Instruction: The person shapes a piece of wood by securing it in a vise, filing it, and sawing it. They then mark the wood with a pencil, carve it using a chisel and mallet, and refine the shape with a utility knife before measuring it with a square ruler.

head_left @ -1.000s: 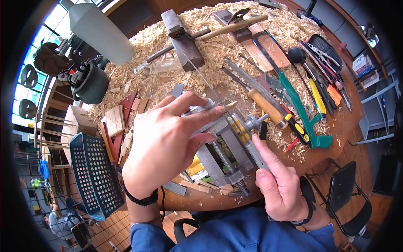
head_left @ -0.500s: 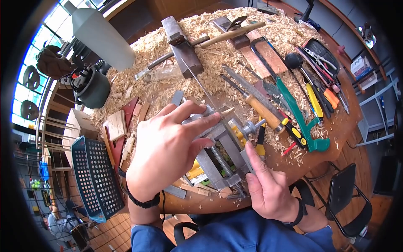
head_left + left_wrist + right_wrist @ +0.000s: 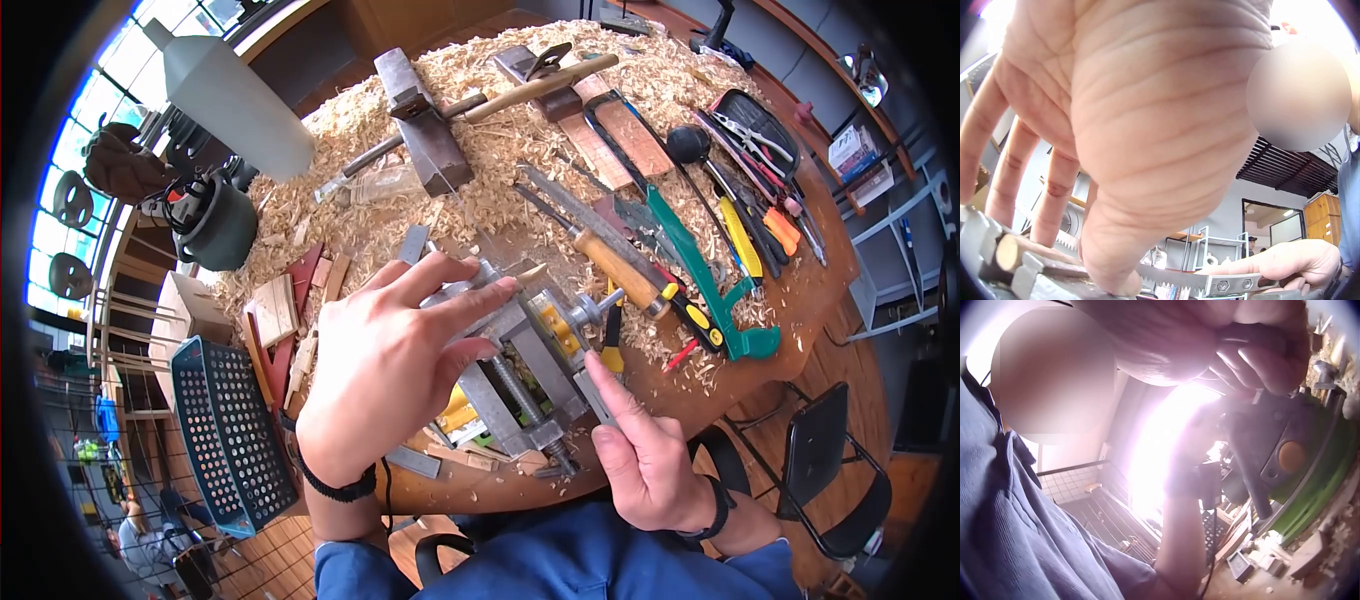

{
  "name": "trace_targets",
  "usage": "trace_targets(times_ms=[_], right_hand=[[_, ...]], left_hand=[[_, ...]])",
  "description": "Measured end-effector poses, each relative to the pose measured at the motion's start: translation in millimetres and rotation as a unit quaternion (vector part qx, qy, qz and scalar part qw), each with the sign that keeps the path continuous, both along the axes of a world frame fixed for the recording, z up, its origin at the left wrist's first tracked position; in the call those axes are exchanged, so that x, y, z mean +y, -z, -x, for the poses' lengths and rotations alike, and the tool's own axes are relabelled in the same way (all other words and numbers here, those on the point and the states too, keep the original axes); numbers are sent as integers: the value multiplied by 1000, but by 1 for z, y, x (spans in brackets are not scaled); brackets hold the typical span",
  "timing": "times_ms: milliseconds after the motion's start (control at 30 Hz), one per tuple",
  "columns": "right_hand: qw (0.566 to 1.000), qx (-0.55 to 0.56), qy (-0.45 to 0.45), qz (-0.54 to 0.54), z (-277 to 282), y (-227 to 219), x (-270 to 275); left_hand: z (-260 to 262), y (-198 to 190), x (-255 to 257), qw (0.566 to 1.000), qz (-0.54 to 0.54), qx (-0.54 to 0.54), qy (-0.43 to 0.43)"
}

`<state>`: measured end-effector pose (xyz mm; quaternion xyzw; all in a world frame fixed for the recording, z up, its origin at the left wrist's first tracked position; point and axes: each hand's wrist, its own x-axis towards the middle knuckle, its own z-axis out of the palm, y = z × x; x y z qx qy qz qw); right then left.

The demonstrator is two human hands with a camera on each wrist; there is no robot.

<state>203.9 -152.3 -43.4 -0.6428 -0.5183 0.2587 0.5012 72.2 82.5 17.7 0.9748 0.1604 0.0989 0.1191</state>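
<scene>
A metal vise (image 3: 560,375) holds a round wooden stick (image 3: 1007,253), whose pale tapered tip (image 3: 533,274) sticks out at the far side in the head view. My left hand (image 3: 375,365) lies over the vise with fingers spread, fingertips resting at the stick and the vise's top. My right hand (image 3: 645,460) grips a saw, its index finger stretched along the metal back. The handle is mostly hidden in the palm. In the left wrist view the toothed saw blade (image 3: 1175,278) runs behind my left thumb toward the stick.
Wood shavings (image 3: 330,140) cover the far bench. Two planes stand there, one a dark block plane (image 3: 430,140). A hammer, rasps, a green-handled saw (image 3: 690,260) and pliers (image 3: 750,135) lie to the right. A perforated basket (image 3: 235,430) stands at left, below a white bottle (image 3: 235,100).
My right hand has moved left toward the vise with the saw, then slightly back toward my body. My left hand keeps its place on the vise; the head view has shifted a little.
</scene>
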Motion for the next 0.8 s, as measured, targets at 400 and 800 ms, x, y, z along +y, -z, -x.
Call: trace_targets(times_ms=[400,800], right_hand=[[1000,-19,3,1,5,-1,1],[995,5,57,76,14,13,-5]], left_hand=[[3,-22,-10,993,-11,-116,31],[29,-46,-76,955,-2,-297,18]])
